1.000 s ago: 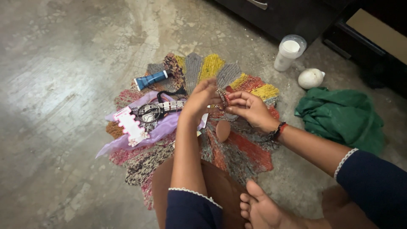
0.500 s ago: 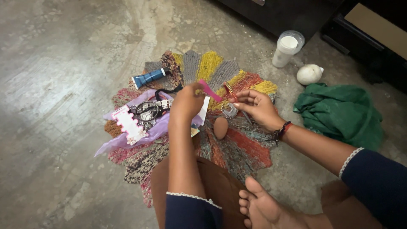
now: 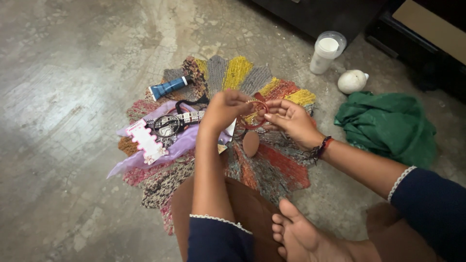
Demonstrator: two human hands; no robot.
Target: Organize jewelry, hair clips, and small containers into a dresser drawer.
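My left hand (image 3: 224, 109) and my right hand (image 3: 290, 122) meet above a round, many-coloured woven mat (image 3: 279, 167). Between their fingertips is a thin red bangle (image 3: 254, 114), pinched from both sides. Some small silvery jewellery seems tucked under my right fingers, too hidden to make out. A brown egg-shaped sponge (image 3: 251, 144) lies on the mat just below the hands. My right wrist wears a dark and red thread band (image 3: 320, 148).
On the mat's left lie a lilac cloth (image 3: 182, 145), a pink and white card (image 3: 144, 139), black and silver jewellery (image 3: 170, 123) and a blue tube (image 3: 167, 88). A white jar (image 3: 326, 52), a white round object (image 3: 352, 81) and a green cloth (image 3: 388, 127) sit right. Dark furniture (image 3: 315, 14) stands behind.
Half a second ago my left hand held up a pink strip, apart from the right. Now the strip is out of sight and both hands have come together on the red bangle.
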